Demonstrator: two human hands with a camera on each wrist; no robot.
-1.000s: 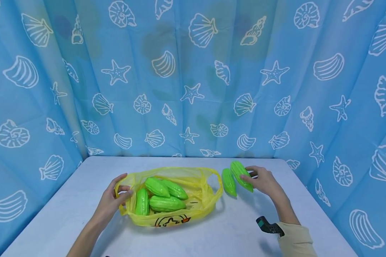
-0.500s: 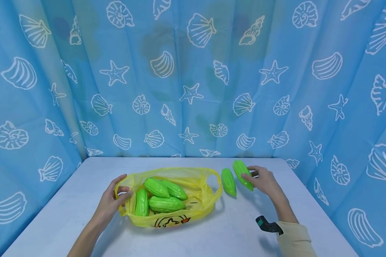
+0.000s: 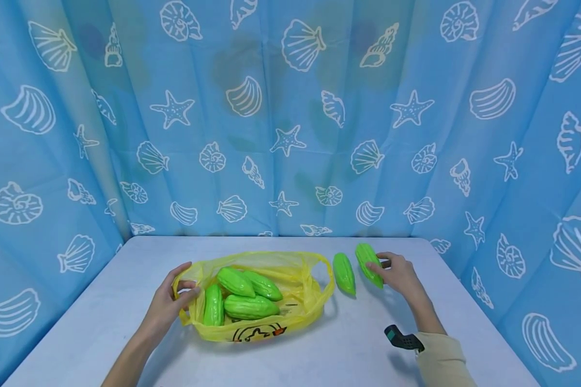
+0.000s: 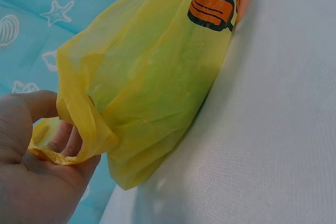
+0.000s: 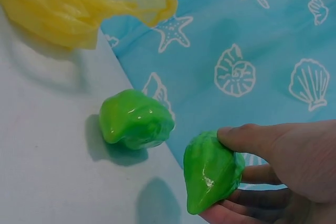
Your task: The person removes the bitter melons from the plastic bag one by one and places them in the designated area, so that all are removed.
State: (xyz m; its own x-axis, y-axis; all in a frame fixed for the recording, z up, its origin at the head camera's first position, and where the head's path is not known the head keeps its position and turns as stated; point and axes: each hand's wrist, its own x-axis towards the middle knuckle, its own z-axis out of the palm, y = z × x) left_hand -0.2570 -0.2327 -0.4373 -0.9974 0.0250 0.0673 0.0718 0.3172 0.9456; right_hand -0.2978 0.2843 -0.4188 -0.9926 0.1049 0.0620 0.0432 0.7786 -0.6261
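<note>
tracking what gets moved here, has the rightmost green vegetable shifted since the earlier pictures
Yes, slightly to the right: in the head view, the rightmost green vegetable has drawn away from the unheld green vegetable beside it, widening their gap.

Looks onto a blue curtain at the back and on both sides. Falls in soft vertical folds, bears white starfish, scallops and coiled shells. Shows dim, blurred patches higher up. Hangs behind a white, finely grained table with rounded far corners. Is softly lit, with faint shadows on the table.
</note>
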